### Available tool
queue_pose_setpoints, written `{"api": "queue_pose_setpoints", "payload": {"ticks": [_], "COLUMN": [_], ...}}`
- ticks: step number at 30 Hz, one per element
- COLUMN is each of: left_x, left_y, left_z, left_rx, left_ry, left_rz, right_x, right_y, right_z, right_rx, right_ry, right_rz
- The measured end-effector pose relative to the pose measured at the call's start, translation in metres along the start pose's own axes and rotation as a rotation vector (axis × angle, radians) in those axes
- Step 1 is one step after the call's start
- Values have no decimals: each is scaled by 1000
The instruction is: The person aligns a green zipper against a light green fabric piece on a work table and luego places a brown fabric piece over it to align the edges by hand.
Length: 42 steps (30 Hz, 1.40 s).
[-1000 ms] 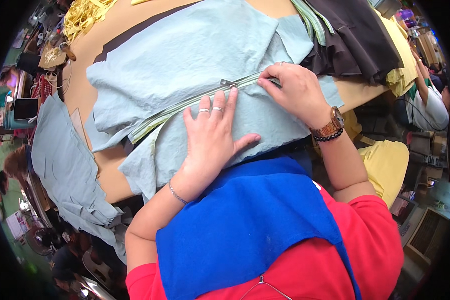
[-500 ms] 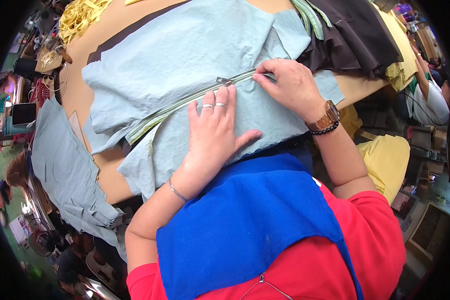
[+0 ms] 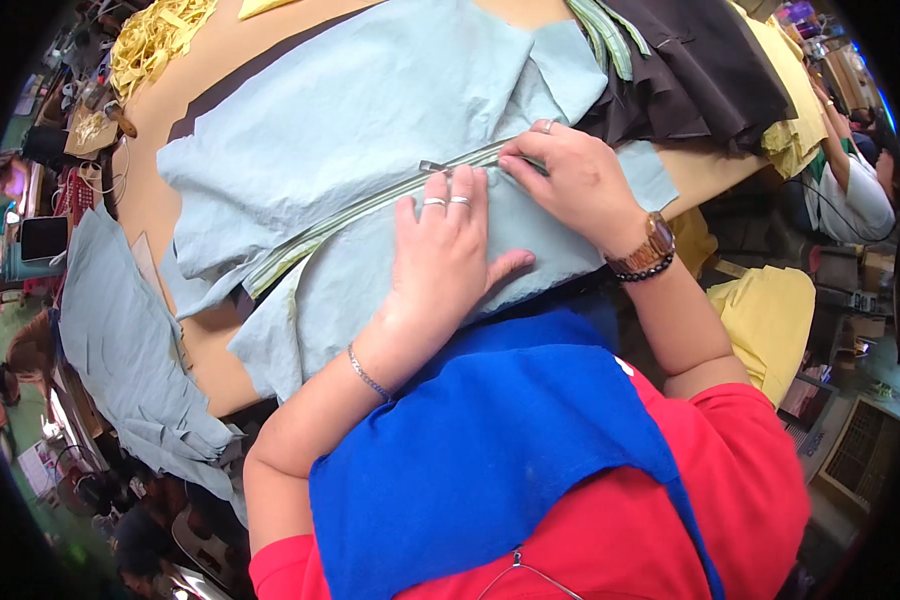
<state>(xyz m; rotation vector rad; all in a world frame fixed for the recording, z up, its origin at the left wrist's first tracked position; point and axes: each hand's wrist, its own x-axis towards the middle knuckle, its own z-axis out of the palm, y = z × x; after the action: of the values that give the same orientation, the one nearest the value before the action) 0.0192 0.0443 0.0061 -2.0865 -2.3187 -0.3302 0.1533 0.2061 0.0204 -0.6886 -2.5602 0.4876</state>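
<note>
The zipper (image 3: 370, 205) runs as a long diagonal across the pale blue cloth (image 3: 340, 120), mid-table, its metal slider (image 3: 431, 166) lying just beyond the fingertips. My left hand (image 3: 448, 250) lies flat with fingers together, pressing the cloth just below the zipper; my right hand (image 3: 570, 180) has its fingers drawn together on the zipper's upper stretch, though I cannot tell whether they pinch it or only press. I judge the main risk to be the tape creeping off the cloth edge if either hand lifts, leaving it puckered or askew; a fold of the thin cloth could also be caught under the slider. The cloth is light, matte, finely creased and limp; the zipper tape is narrow, striped and greenish. The table (image 3: 160, 200) is smooth, tan and hard. A dark brown fabric pile (image 3: 710, 70) and yellow scraps (image 3: 160, 35) lie near its far edge, and another pale blue piece (image 3: 120, 340) hangs at the left.
</note>
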Motion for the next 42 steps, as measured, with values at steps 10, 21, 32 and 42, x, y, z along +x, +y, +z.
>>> {"api": "queue_pose_setpoints", "payload": {"ticks": [10, 21, 32, 42], "left_x": [4, 6, 8, 10], "left_y": [1, -2, -2, 0], "left_z": [6, 6, 4, 3], "left_rx": [16, 16, 33, 56], "left_ry": [87, 88, 86, 74], "left_rz": [50, 47, 53, 48], "right_x": [1, 0, 1, 0], "right_y": [13, 22, 26, 34], "right_z": [-27, -19, -15, -16], "right_rx": [233, 175, 191, 267], "right_ry": [-85, -102, -105, -171], "right_rz": [285, 334, 341, 428]}}
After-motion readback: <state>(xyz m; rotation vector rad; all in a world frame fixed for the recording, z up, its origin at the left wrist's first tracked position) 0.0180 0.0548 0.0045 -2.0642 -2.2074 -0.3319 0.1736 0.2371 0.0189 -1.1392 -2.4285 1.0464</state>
